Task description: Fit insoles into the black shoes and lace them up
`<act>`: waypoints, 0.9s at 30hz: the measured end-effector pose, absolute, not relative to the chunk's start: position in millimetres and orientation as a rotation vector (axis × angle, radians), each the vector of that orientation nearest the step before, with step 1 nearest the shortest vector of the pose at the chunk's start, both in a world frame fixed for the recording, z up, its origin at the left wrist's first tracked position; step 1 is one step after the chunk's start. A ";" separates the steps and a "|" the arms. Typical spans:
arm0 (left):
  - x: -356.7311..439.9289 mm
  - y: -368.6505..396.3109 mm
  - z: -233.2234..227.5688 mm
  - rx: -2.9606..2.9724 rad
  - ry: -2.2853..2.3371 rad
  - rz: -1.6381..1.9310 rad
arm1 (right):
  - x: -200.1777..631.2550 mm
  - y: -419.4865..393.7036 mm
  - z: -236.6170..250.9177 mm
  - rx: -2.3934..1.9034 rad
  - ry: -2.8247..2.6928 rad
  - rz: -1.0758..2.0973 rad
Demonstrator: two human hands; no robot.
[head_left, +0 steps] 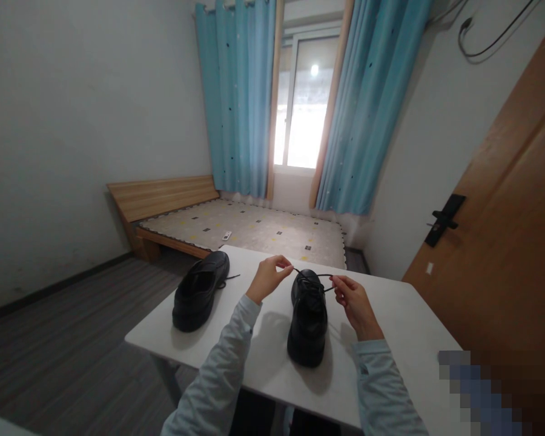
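A black lace-up shoe (307, 327) stands on the white table (390, 309) in front of me, its heel towards me and its toe pointing away. My left hand (270, 275) pinches one end of its black shoelace (323, 275) on the left side. On the right, my right hand (352, 303) is closed on the lace's other side, and the lace stretches between both hands over the shoe's front. The exact shape of the lace at the shoe's tongue is too small to make out. A second black shoe (195, 306) rests near the table's left edge, one lace end sticking out to the right.
Beyond the table is a low bed (263, 227) with a wooden headboard (168, 198) and a small white object (227, 235) on it. Blue curtains (240, 103) flank a bright window. A wooden door (504, 242) stands at right. A pixelated patch covers the lower right corner.
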State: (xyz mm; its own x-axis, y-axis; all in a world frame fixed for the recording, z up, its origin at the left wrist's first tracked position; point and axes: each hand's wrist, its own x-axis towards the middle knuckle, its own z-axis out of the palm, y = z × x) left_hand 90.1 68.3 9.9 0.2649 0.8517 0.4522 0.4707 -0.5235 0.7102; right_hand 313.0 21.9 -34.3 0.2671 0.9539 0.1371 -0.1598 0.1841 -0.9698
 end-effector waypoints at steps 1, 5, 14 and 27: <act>87.8 70.5 8.5 2.076 1.183 1.179 | 313.6 21.8 -34.2 -1.080 -0.957 0.984; 80.4 83.3 0.0 1.921 1.139 1.237 | 316.7 20.1 -34.3 -1.130 -0.943 1.007; 67.0 97.0 -12.7 1.295 0.884 1.383 | 316.9 22.0 -44.3 -1.313 -1.092 1.017; 44.6 109.1 -5.3 0.871 0.467 1.557 | 314.6 29.6 -54.4 -1.478 -1.323 0.764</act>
